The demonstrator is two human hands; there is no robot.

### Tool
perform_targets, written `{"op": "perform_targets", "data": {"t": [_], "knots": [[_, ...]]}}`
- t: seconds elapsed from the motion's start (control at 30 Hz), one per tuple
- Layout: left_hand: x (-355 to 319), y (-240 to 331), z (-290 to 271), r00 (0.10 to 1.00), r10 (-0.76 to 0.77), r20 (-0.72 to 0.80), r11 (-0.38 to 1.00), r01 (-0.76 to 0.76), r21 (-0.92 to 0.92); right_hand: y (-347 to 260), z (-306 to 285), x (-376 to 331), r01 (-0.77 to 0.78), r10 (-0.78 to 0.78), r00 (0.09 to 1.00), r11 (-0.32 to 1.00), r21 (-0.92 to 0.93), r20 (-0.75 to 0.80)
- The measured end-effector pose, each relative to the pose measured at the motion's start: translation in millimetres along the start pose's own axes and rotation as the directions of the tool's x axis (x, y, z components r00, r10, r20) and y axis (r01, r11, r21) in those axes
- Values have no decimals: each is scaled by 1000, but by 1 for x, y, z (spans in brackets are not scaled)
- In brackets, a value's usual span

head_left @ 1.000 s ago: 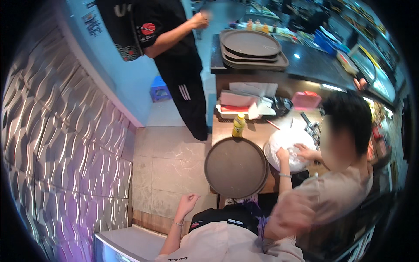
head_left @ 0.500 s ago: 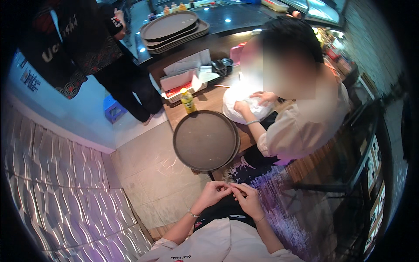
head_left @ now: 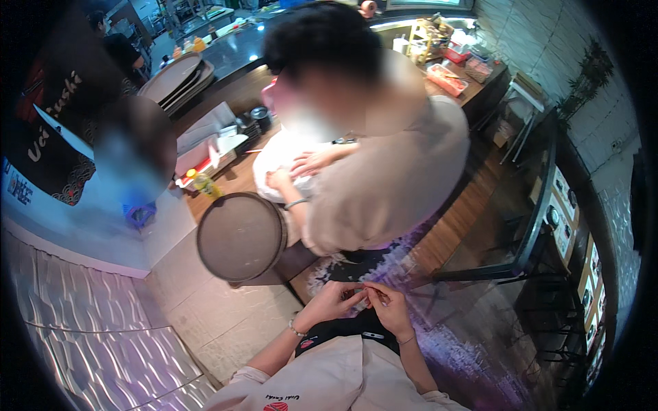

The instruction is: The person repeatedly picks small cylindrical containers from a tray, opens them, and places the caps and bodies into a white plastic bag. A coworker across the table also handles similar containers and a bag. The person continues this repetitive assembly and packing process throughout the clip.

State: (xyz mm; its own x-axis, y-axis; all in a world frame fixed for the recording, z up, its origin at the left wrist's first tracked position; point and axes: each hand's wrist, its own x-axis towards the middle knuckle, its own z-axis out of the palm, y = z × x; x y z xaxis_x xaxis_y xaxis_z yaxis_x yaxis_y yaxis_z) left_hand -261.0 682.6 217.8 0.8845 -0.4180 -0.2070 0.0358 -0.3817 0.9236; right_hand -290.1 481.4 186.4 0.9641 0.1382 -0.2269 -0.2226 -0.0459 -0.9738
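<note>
My left hand (head_left: 334, 301) and my right hand (head_left: 388, 306) meet in front of my waist, fingertips pinched together. Whatever lies between the fingers is too small to make out. Both hands are held in the air, above a black apron (head_left: 349, 329) tied over my light shirt. Ahead and to the left, a round brown tray (head_left: 241, 236) sits at the table's near corner, with another tray edge showing under it. Across the table a co-worker in a beige shirt (head_left: 391, 185) rests both hands on a bright white bundle (head_left: 277, 164), its details washed out by glare.
A yellow bottle (head_left: 204, 183) stands behind the tray, near a basket of papers (head_left: 212, 154). Stacked trays (head_left: 177, 79) rest on the dark counter at the back. A textured wall (head_left: 89, 322) rises at left; a dark-framed glass panel (head_left: 507, 253) stands right. Another person (head_left: 130, 151) is at far left.
My view has turned to the right, so the tray, table and co-worker sit further left. My hands stay together at my waist. A blurred person has come into view at the left.
</note>
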Motion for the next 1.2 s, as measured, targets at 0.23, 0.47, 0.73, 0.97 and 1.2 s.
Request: {"op": "perform_targets", "data": {"t": [0.23,0.47,0.73,0.97,1.2], "knots": [[144,24,170,984,-171,42,904,174,-391,-4,-221,15,154,-212,962,942,-298,-173],[245,55,235,916,-188,354,573,395,-718,-17,-365,10,33,-61,890,997,-69,-452],[348,57,243,923,-283,259,576,380,-724,8,-409,91,-8,50,930,993,116,-363],[482,79,213,919,-386,75,629,322,-708,-22,-468,229,15,-10,960,1000,16,-279],[560,50,147,847,-395,-356,704,31,-709,-79,-518,383,64,-80,987,991,-114,-137]]}}
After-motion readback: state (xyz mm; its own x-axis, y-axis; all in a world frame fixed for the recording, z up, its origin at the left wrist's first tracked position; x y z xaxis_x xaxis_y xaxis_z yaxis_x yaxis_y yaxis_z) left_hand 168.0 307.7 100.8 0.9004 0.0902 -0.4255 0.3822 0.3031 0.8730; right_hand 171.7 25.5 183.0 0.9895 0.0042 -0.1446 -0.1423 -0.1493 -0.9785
